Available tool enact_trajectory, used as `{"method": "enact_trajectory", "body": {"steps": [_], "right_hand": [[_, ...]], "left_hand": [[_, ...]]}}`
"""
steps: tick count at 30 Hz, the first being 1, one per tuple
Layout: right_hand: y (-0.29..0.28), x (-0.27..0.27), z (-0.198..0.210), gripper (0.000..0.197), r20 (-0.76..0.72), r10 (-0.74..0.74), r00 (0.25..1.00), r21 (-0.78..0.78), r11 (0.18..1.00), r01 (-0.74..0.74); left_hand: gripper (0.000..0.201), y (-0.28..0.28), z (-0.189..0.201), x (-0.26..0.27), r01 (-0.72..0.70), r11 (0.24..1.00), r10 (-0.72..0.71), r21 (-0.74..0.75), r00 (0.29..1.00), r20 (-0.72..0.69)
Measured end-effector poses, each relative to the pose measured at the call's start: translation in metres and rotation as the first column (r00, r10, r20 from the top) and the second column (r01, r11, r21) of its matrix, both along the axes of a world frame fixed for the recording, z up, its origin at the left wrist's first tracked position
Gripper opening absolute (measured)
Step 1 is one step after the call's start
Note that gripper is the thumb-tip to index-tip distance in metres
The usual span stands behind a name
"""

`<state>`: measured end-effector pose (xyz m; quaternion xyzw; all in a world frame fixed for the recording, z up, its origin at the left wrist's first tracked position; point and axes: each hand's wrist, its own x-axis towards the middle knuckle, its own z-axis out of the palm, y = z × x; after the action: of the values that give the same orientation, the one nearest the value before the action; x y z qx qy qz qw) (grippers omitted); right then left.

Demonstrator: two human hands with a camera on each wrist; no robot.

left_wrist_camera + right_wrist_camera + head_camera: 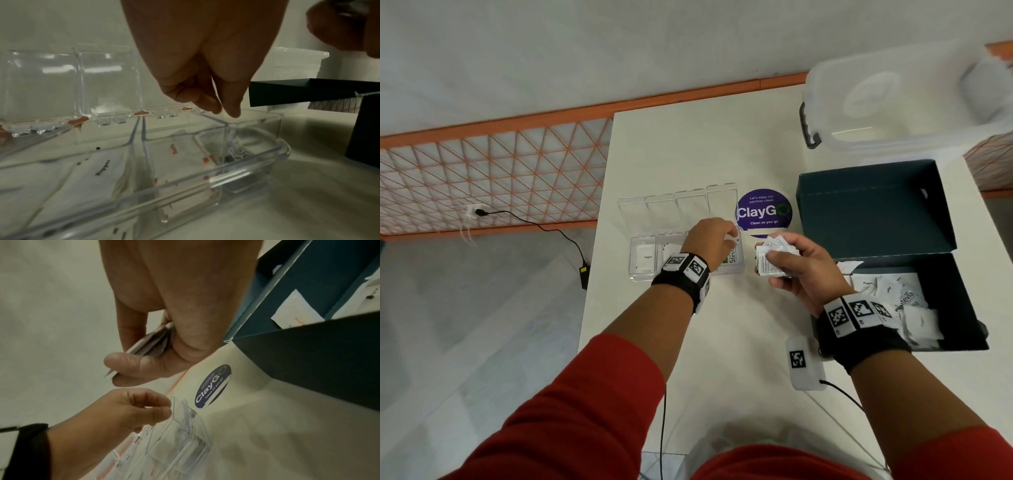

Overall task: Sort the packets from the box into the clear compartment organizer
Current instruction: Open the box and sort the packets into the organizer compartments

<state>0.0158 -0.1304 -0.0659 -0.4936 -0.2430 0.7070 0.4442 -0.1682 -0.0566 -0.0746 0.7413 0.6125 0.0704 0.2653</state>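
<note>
The clear compartment organizer point(642, 278) lies open on the white table, its lids folded back. A Sugar packet point(645, 257) lies in the leftmost compartment and a Stevia packet point(732, 255) in the rightmost. My left hand point(714, 240) hovers over the right-hand compartments with its fingers curled and thumb at the index tip; the fingertips point(232, 112) hold nothing that I can see. Just right of the organizer, my right hand point(794, 263) grips a small stack of white packets point(768, 262). The dark teal box point(962, 308) stands open at the right with several packets point(887, 291) inside.
A purple ClayGo sticker point(763, 212) is on the table between organizer and box lid point(876, 212). A large clear storage bin point(893, 102) stands at the back right. A white tagged device point(804, 363) with a cable lies near my right wrist. The table's left edge point(592, 260) runs close to the organizer.
</note>
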Motion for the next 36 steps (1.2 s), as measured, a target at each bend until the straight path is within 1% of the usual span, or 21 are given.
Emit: {"method": "enact_trajectory", "body": {"steps": [2, 4, 5, 7, 9, 11, 13, 14, 17, 19, 25, 26, 28, 30, 32, 33, 34, 36], "right_hand": [[0.001, -0.001, 0.000, 0.021, -0.004, 0.006, 1.000, -0.016, 1.000, -0.006], [0.001, 0.000, 0.000, 0.025, -0.031, 0.018, 0.999, -0.037, 0.999, -0.019], [0.001, 0.000, 0.000, 0.028, -0.057, 0.020, 0.998, -0.046, 0.999, -0.023], [0.000, -0.001, 0.001, 0.031, -0.096, 0.023, 0.995, -0.054, 0.998, -0.028], [-0.001, -0.004, 0.002, 0.028, -0.085, 0.022, 0.996, -0.045, 0.999, -0.026], [-0.002, -0.009, 0.003, 0.024, -0.051, 0.014, 0.999, -0.030, 0.999, -0.015], [-0.002, -0.012, 0.004, 0.020, -0.016, 0.008, 1.000, -0.019, 1.000, -0.008], [-0.003, -0.013, 0.005, 0.018, -0.008, 0.006, 1.000, -0.017, 1.000, -0.006], [-0.005, -0.013, 0.007, 0.013, -0.016, -0.001, 1.000, -0.021, 1.000, 0.000], [-0.007, -0.012, 0.008, 0.015, -0.027, 0.007, 1.000, -0.018, 1.000, -0.008], [-0.013, -0.013, 0.011, 0.027, -0.045, 0.014, 0.999, -0.004, 1.000, -0.015], [-0.013, -0.013, 0.011, 0.027, -0.045, 0.009, 0.999, -0.004, 1.000, -0.009], [-0.014, -0.012, 0.011, 0.025, -0.058, -0.007, 0.998, -0.013, 1.000, 0.006], [-0.015, -0.012, 0.010, 0.022, -0.070, -0.009, 0.998, -0.030, 1.000, 0.007], [-0.016, -0.012, 0.011, 0.024, -0.070, 0.009, 0.998, -0.049, 0.999, -0.012], [-0.016, -0.013, 0.011, 0.024, -0.069, 0.017, 0.997, -0.055, 0.998, -0.020], [-0.017, -0.014, 0.012, 0.024, -0.069, 0.021, 0.997, -0.057, 0.998, -0.025], [-0.017, -0.015, 0.013, 0.022, -0.070, 0.035, 0.997, -0.054, 0.998, -0.039]], "left_hand": [[0.014, -0.002, 0.002, 0.000, -0.026, 0.999, 0.024, 0.031, 0.998, 0.050], [0.008, -0.006, 0.009, -0.002, -0.095, 0.995, 0.087, 0.036, 0.979, 0.184], [0.005, -0.009, 0.014, -0.002, -0.120, 0.993, 0.112, 0.012, 0.956, 0.270], [0.006, -0.016, 0.029, -0.004, -0.099, 0.990, 0.132, -0.100, 0.901, 0.413], [0.016, -0.023, 0.040, -0.004, 0.001, 0.975, 0.106, -0.221, 0.875, 0.472], [0.030, -0.028, 0.044, -0.005, 0.071, 0.959, 0.063, -0.276, 0.891, 0.450], [0.042, -0.032, 0.044, -0.006, 0.068, 0.949, 0.070, -0.307, 0.906, 0.418], [0.043, -0.033, 0.045, -0.008, 0.058, 0.946, 0.086, -0.319, 0.903, 0.421], [0.029, -0.037, 0.048, -0.014, 0.043, 0.938, 0.129, -0.345, 0.878, 0.461], [0.020, -0.038, 0.051, -0.018, 0.042, 0.932, 0.149, -0.360, 0.861, 0.486], [0.016, -0.039, 0.057, -0.024, -0.028, 0.950, 0.192, -0.312, 0.841, 0.507], [0.015, -0.039, 0.058, -0.026, -0.054, 0.955, 0.207, -0.293, 0.828, 0.521], [0.020, -0.038, 0.062, -0.029, -0.105, 0.959, 0.241, -0.264, 0.792, 0.561], [0.023, -0.038, 0.067, -0.031, -0.138, 0.952, 0.282, -0.274, 0.749, 0.600], [0.018, -0.040, 0.070, -0.031, -0.144, 0.946, 0.304, -0.291, 0.705, 0.640], [0.014, -0.040, 0.070, -0.031, -0.143, 0.949, 0.296, -0.280, 0.708, 0.641], [0.011, -0.040, 0.070, -0.031, -0.139, 0.956, 0.274, -0.257, 0.730, 0.626], [0.018, -0.039, 0.068, -0.031, -0.136, 0.963, 0.249, -0.231, 0.771, 0.585]]}}
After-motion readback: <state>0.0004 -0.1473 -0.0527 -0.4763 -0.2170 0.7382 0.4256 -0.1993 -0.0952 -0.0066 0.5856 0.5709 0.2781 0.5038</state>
